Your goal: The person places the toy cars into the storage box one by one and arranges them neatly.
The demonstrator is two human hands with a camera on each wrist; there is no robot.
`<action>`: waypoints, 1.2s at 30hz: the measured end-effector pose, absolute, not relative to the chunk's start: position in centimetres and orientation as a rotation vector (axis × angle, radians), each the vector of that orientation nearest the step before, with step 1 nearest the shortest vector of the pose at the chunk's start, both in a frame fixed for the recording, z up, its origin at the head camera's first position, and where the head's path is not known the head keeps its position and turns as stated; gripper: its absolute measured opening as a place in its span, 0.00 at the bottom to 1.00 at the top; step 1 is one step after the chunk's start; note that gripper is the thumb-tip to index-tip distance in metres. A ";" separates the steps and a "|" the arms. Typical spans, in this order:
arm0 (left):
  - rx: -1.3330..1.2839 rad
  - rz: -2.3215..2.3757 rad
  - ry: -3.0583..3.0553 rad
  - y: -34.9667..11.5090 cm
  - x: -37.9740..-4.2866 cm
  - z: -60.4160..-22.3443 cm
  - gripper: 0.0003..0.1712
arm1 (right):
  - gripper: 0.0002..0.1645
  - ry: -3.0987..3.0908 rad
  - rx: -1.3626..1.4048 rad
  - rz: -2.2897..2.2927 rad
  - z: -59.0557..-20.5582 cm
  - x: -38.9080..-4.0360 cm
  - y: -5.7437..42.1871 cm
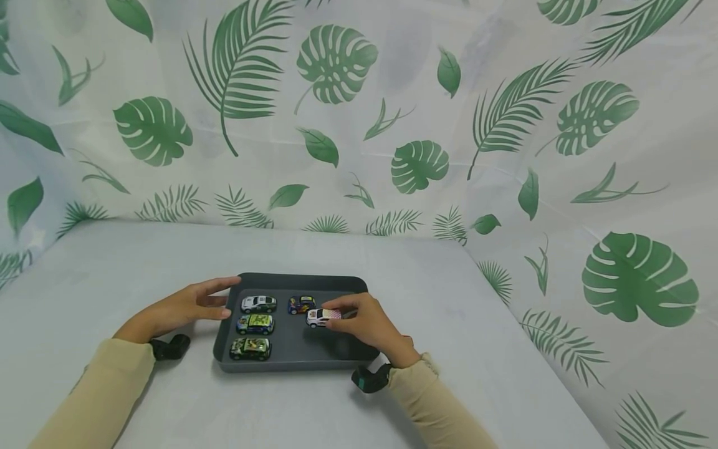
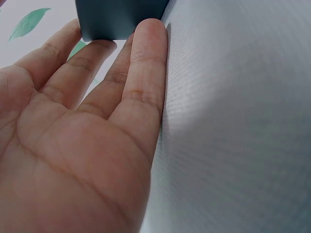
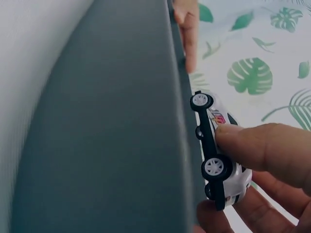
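Observation:
My right hand [image 1: 366, 321] pinches a white toy car [image 1: 321, 317] with pink marks above the dark grey tray [image 1: 291, 364]; in the right wrist view the toy car [image 3: 218, 150] shows its wheels, with the thumb on its side. At the tray's left edge, my left hand [image 1: 187, 305] touches the rim with its fingers extended; the left wrist view has those fingers [image 2: 146, 73] against the tray's outer wall [image 2: 119, 19]. Inside the tray's left side stand a white-and-black car [image 1: 258, 304], a yellow-and-blue car [image 1: 255, 324] and a camouflage-like car [image 1: 250, 349]. Behind the held one is a dark blue car [image 1: 301, 305].
The tray lies on a pale table [image 1: 269, 411]. A white curtain [image 1: 370, 174] with green leaf prints rises behind the table and along its right side. Black wrist devices [image 1: 371, 378] are strapped near both sleeves.

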State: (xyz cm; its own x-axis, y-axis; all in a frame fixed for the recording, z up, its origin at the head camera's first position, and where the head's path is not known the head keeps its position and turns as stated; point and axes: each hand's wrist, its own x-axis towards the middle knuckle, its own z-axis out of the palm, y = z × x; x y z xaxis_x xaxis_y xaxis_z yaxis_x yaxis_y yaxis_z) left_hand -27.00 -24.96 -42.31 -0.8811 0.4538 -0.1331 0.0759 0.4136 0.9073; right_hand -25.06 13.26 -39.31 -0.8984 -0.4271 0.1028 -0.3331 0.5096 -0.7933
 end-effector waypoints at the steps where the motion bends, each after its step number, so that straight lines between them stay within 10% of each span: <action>1: 0.458 1.460 2.315 -25.0 -27.0 -42.3 0.52 | 0.17 2.642 -0.662 -1.348 -39.4 -25.1 13.1; 36: 0.443 1.468 2.309 -25.0 -27.0 -42.2 0.52 | 0.16 2.754 -0.537 -1.191 -41.0 -25.6 8.3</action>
State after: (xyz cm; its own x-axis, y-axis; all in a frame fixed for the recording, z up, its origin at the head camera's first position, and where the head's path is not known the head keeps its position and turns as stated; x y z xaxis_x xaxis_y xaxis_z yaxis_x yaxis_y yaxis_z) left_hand -27.05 -25.01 -42.24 -0.8831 0.4486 -0.1373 0.0661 0.4087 0.9103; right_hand -25.60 8.31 -40.96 -0.9337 -0.3542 0.0526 -0.2810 0.6335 -0.7209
